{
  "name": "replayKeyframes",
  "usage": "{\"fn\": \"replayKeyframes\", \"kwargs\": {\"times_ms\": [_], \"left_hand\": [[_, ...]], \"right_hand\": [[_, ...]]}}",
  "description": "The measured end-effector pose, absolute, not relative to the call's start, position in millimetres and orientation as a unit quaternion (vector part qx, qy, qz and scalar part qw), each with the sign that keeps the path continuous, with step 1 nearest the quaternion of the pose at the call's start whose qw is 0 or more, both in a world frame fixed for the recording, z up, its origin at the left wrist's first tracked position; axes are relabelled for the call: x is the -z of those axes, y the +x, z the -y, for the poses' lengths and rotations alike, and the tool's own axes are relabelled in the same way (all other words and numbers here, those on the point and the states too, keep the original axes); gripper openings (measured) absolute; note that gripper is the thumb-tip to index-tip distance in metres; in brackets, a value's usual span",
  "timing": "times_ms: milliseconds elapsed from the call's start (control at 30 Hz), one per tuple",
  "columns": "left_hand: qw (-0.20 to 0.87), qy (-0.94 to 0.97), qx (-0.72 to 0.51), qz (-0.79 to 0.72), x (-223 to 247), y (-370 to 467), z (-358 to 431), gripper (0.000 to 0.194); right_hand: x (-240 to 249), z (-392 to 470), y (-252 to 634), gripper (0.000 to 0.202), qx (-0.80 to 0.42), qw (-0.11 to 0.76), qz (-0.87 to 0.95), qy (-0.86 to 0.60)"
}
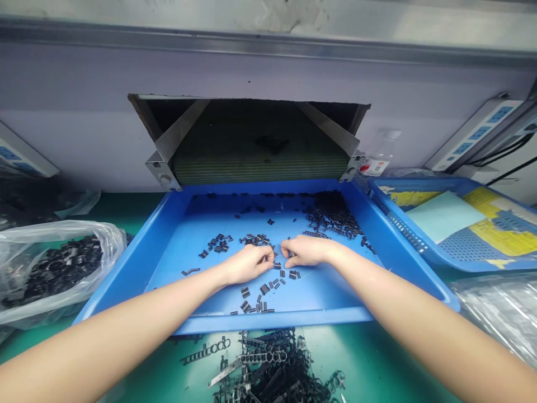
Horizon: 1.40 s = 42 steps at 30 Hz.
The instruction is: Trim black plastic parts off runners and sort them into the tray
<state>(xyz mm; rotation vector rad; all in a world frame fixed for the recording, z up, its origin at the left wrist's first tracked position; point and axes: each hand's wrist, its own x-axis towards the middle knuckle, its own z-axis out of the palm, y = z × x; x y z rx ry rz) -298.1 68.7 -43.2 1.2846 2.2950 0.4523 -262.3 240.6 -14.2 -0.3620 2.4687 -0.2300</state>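
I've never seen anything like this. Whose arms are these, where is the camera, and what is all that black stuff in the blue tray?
There is no machine arm here: a person wears a camera on the head, looking down at their own bare arms. The left hand and right hand meet over a blue tray, fingertips pinching among small black plastic parts; exactly what they grip is too small to tell. Behind the tray a belt comes out of a wall opening. A clear bag of black pieces sits left, black plastic strips lie in front, a second blue tray right.

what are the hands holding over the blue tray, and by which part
Both hands, left hand and right hand, pinch something small and black between fingertips above the blue tray; which part cannot be told.
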Motion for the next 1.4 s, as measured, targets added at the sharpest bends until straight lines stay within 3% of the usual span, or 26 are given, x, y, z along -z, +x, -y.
{"fn": "replayKeyframes", "kwargs": {"times_ms": [167, 367, 533, 667, 733, 900, 1000, 1233, 1400], "left_hand": [[0.224, 0.456, -0.149, -0.849, 44.4, -293.3, -72.9, 0.023], [0.243, 0.444, -0.193, -0.84, 40.2, -286.7, -80.0, 0.01], [0.31, 0.379, -0.307, -0.816, 27.3, -303.5, -71.7, 0.024], [0.387, 0.368, -0.34, -0.774, 18.0, -312.5, -59.6, 0.028], [0.388, 0.399, -0.312, -0.77, 15.3, -307.9, -56.1, 0.027], [0.227, 0.485, -0.101, -0.838, 16.2, -282.9, -57.9, 0.03], [0.231, 0.457, -0.026, -0.859, 21.1, -273.8, -62.8, 0.036], [0.319, 0.429, -0.132, -0.835, 23.7, -279.6, -63.8, 0.02], [0.381, 0.358, -0.295, -0.799, 6.7, -307.4, -51.2, 0.022]], "right_hand": [[11.0, -236.8, -261.1, 0.018, 0.084, 0.312, -0.938, -0.122], [7.1, -249.5, -263.5, 0.023, 0.145, 0.338, -0.923, -0.112], [-1.7, -263.1, -264.5, 0.03, 0.207, 0.354, -0.906, -0.101], [0.4, -257.5, -261.8, 0.031, 0.169, 0.375, -0.904, -0.115], [3.2, -250.2, -259.2, 0.031, 0.14, 0.382, -0.903, -0.138], [4.3, -231.0, -251.9, 0.033, 0.056, 0.376, -0.912, -0.153], [2.1, -222.9, -248.4, 0.031, 0.021, 0.376, -0.915, -0.141], [5.1, -218.6, -244.9, 0.017, 0.056, 0.356, -0.928, -0.091], [8.7, -240.0, -254.3, 0.022, 0.253, 0.33, -0.906, -0.083]]}}
